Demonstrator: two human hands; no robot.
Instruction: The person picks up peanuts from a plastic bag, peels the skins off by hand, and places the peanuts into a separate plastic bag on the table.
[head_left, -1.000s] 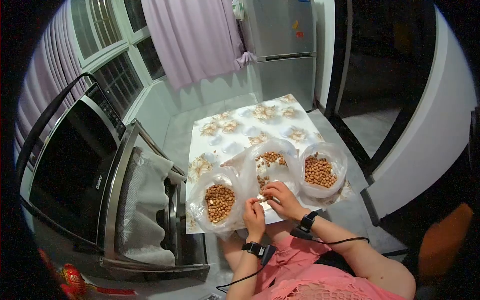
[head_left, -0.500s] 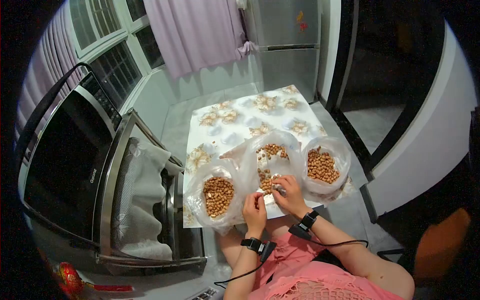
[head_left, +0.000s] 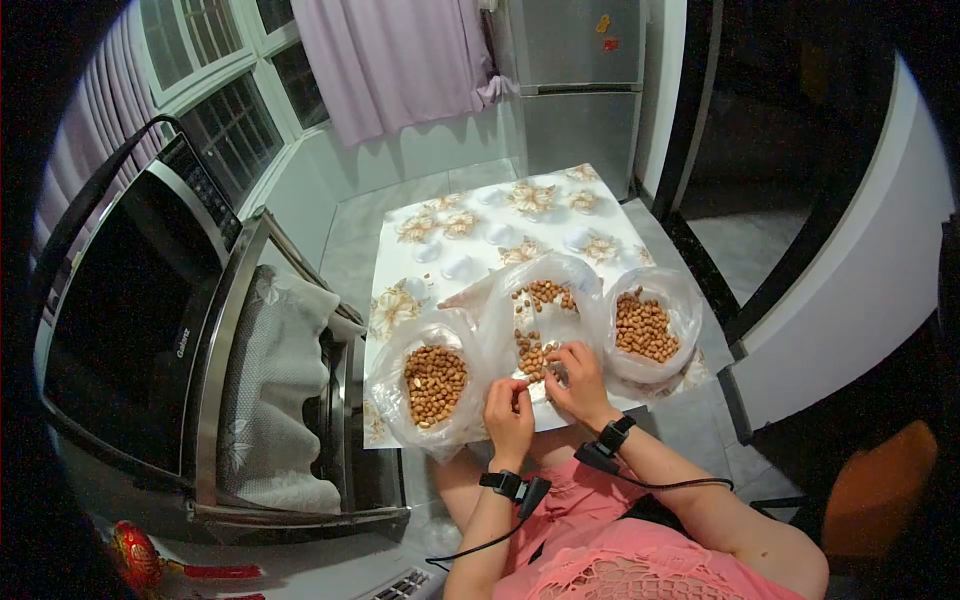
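Note:
Three clear plastic bags with brown nuts lie on the flowered table: a left bag (head_left: 436, 385), a middle bag (head_left: 490, 322) and a right bag (head_left: 654, 325). My left hand (head_left: 511, 418) is at the near edge of the middle bag, its fingers curled round something small and dark that I cannot make out. My right hand (head_left: 577, 385) reaches over the middle bag's near side, fingertips bent together beside the nuts; what they hold, if anything, is hidden. Loose nuts in the middle bag sit in a far group and a near group.
The table (head_left: 470, 225) has a white flowered cover. To the left stand a black microwave (head_left: 130, 320) and a rack under a lace cloth (head_left: 280, 400). A grey fridge (head_left: 575, 130) is at the back, and a dark doorway is on the right. Black straps with cables circle both wrists.
The view has shifted slightly. Both hands stay near the middle bag, and the right hand's fingers have moved a little toward the near side of the nuts.

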